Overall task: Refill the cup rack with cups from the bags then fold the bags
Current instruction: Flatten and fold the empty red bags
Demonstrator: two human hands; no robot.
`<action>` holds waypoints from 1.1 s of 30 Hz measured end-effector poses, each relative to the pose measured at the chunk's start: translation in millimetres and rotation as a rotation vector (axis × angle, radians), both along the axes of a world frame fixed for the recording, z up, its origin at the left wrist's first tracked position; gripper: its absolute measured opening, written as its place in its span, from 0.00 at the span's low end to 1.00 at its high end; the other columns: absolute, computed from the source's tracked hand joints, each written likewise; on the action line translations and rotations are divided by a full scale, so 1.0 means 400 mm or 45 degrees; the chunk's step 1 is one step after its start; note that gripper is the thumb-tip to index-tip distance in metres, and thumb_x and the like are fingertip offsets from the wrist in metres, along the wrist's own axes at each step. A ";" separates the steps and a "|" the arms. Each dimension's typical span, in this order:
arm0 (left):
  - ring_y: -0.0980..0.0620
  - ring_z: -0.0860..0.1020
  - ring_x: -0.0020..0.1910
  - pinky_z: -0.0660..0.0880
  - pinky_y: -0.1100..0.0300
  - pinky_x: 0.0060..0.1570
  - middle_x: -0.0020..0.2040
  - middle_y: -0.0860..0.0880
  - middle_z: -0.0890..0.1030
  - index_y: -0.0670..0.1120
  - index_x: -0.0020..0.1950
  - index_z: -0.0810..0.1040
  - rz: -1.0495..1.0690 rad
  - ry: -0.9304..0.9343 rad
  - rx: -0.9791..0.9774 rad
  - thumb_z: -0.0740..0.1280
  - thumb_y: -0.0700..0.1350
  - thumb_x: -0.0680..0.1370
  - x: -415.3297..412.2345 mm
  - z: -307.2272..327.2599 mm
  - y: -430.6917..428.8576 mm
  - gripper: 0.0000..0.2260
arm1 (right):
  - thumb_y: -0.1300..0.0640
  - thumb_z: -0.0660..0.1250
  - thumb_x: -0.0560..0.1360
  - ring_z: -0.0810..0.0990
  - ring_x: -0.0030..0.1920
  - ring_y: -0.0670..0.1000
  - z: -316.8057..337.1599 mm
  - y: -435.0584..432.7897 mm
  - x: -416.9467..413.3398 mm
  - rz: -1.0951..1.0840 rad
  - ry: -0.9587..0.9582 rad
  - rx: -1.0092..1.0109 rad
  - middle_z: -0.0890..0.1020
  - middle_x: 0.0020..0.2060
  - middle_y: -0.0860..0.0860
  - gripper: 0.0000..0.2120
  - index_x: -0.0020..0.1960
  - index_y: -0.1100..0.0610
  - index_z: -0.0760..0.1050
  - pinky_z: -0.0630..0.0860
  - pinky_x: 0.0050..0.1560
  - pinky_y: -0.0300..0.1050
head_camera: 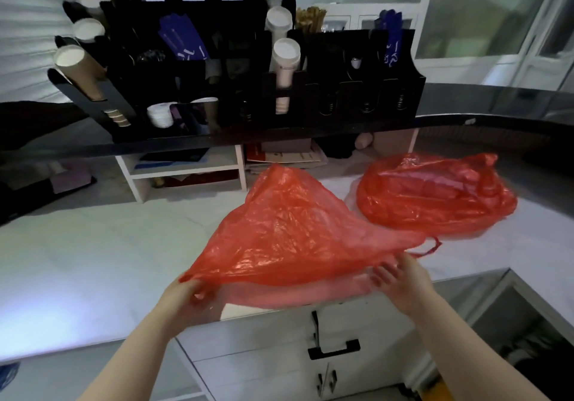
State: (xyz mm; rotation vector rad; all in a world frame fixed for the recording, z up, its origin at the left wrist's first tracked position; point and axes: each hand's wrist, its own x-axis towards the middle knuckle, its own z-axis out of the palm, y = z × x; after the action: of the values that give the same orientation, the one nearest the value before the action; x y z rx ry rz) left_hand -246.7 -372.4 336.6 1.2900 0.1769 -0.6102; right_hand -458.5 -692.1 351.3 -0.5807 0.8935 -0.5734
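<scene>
A red plastic bag (289,233) is spread over the white counter (93,245), its near edge lifted. My left hand (189,299) grips the bag's near left corner. My right hand (400,279) holds the near right edge, fingers under the plastic. A second red bag (435,195) lies crumpled on the counter to the right, apart from both hands. The black cup rack (217,83) stands on the raised ledge behind, with stacks of white cups (285,58) and brown cups (80,68) in its slanted slots.
A dark raised ledge (466,114) runs across above the counter. White shelves (186,167) with papers sit under it. A cabinet with a black handle (334,349) is below the counter's front edge. An open bin or compartment (528,338) is at the lower right.
</scene>
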 end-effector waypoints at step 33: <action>0.46 0.38 0.76 0.34 0.47 0.72 0.78 0.48 0.40 0.57 0.76 0.37 -1.039 -1.473 1.576 0.46 0.72 0.73 0.158 -0.186 -0.372 0.38 | 0.35 0.52 0.78 0.47 0.77 0.51 -0.154 -0.021 0.344 1.453 1.242 -2.055 0.46 0.78 0.47 0.32 0.77 0.41 0.46 0.50 0.75 0.49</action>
State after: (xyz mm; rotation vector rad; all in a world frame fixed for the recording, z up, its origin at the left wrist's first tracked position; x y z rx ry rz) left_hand -183.6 -521.0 262.2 2.7518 -1.1561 -0.2766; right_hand -321.0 -700.6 289.6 -2.7579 0.6089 0.2630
